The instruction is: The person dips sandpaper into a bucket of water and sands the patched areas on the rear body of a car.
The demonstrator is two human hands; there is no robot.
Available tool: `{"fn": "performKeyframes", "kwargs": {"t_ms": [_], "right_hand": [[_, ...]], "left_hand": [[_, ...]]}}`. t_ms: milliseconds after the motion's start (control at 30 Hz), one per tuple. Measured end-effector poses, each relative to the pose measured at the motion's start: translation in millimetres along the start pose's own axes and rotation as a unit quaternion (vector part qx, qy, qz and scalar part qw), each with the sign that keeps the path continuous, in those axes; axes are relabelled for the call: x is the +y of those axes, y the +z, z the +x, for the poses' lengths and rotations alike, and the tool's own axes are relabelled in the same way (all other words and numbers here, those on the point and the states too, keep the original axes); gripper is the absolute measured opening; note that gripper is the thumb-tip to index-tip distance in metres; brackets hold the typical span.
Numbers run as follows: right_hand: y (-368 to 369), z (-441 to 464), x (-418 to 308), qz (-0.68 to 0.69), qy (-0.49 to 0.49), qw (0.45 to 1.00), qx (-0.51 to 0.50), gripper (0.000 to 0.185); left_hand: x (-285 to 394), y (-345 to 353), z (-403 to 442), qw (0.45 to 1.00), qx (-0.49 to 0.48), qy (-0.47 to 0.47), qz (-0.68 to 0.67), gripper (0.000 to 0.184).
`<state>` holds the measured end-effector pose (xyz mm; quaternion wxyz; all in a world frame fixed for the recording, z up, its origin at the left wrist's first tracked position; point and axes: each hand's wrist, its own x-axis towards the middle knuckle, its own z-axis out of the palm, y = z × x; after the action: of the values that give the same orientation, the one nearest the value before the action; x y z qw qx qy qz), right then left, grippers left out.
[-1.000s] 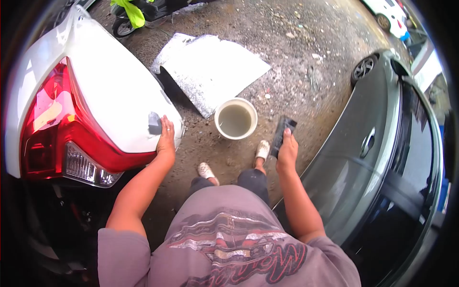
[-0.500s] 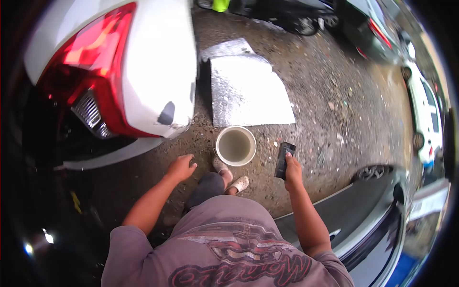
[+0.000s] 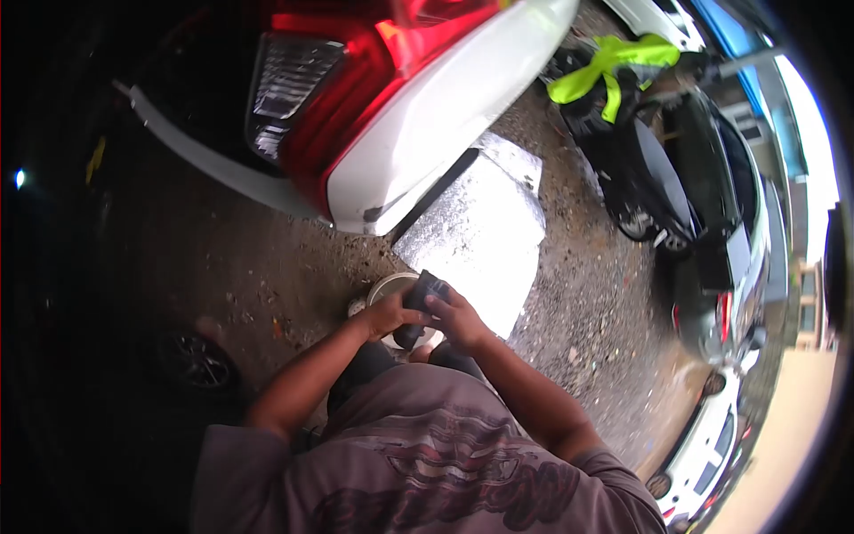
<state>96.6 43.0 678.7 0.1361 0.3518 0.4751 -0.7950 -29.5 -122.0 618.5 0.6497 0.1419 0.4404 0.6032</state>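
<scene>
Both hands meet in front of my body, over the bucket. Between them is a dark, flat rectangular piece of what looks like sandpaper. My left hand grips its near left side with the thumb across it. Fingers of my right hand close on its right side. Below, the pale round bucket stands on the ground, mostly hidden by my hands and forearms. Ahead is the rear corner of a white car, with a red tail light and a small grey patch low on its edge.
A silvery sheet lies on the gravel beside the white car. A dark motorbike with a bright yellow-green garment stands farther right. More parked cars line the right side, including a dark one and a white one.
My right hand has brought the sandpaper in from the right, and my left hand has taken hold of it too. The view has turned, and the white car's corner now reaches across the upper middle.
</scene>
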Motion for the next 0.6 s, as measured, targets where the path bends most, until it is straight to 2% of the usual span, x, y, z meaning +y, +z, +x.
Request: {"fn": "performKeyframes", "kwargs": {"t_ms": [67, 100, 133, 167, 200, 233, 267, 333, 367, 400, 433, 467, 533, 567, 600], "right_hand": [[-7.9, 17.9, -21.3, -0.114, 0.018, 0.992, -0.040, 0.050], [-24.5, 32.8, -25.6, -0.260, 0.028, 0.964, -0.056, 0.055], [-33.7, 39.1, -35.3, -0.278, 0.035, 0.957, -0.075, 0.055], [-44.4, 45.0, -45.4, -0.426, -0.062, 0.901, -0.059, 0.057], [-54.8, 51.3, -60.7, -0.555, -0.165, 0.814, -0.048, 0.060], [-64.9, 62.2, -82.6, -0.537, -0.163, 0.827, -0.036, 0.064], [-73.6, 68.4, -112.4, -0.529, -0.192, 0.826, -0.042, 0.069], [-69.0, 66.7, -188.2, -0.559, -0.313, 0.764, -0.083, 0.067], [-74.9, 79.6, -218.1, -0.545, -0.439, 0.704, -0.118, 0.061], [-58.8, 70.6, -256.0, -0.542, -0.508, 0.661, -0.109, 0.053], [-38.3, 61.3, -289.5, -0.529, -0.594, 0.591, -0.136, 0.050], [-25.0, 59.5, -322.3, -0.543, -0.673, 0.483, -0.138, 0.050], [14.0, 49.0, -365.0, -0.497, -0.784, 0.348, -0.132, 0.042], [37.2, 47.4, -381.5, -0.456, -0.832, 0.275, -0.154, 0.041], [58.5, 31.7, -386.0, -0.477, -0.844, 0.216, -0.119, 0.040]], "left_hand": [[4.4, -2.3, 1.7, 0.999, 0.048, -0.014, -0.002, 0.072], [13.0, 4.6, -1.4, 0.997, 0.075, -0.012, 0.020, 0.080], [3.6, 5.9, 2.3, 0.996, 0.095, 0.001, 0.006, 0.080], [-7.1, 7.8, 3.8, 0.978, 0.182, 0.003, 0.106, 0.087], [-20.5, 10.0, 7.2, 0.941, 0.271, 0.000, 0.201, 0.095], [-47.6, 6.2, 16.9, 0.919, 0.329, -0.012, 0.218, 0.107], [-80.3, 5.4, 24.4, 0.914, 0.357, -0.005, 0.194, 0.107], [-137.0, 15.0, 44.0, 0.856, 0.478, 0.004, 0.195, 0.108], [-148.3, 19.7, 52.1, 0.847, 0.503, 0.005, 0.175, 0.108], [-162.9, 30.4, 59.0, 0.846, 0.522, -0.052, 0.096, 0.107], [-181.7, 41.7, 68.5, 0.841, 0.531, -0.104, 0.013, 0.106], [-232.0, 39.1, 93.9, 0.813, 0.575, -0.087, 0.034, 0.098], [-273.0, 48.2, 116.9, 0.786, 0.599, -0.142, 0.062, 0.096], [-281.8, 58.2, 125.6, 0.783, 0.606, -0.137, 0.036, 0.096], [-285.7, 64.3, 129.4, 0.757, 0.629, -0.179, 0.014, 0.096]]}}
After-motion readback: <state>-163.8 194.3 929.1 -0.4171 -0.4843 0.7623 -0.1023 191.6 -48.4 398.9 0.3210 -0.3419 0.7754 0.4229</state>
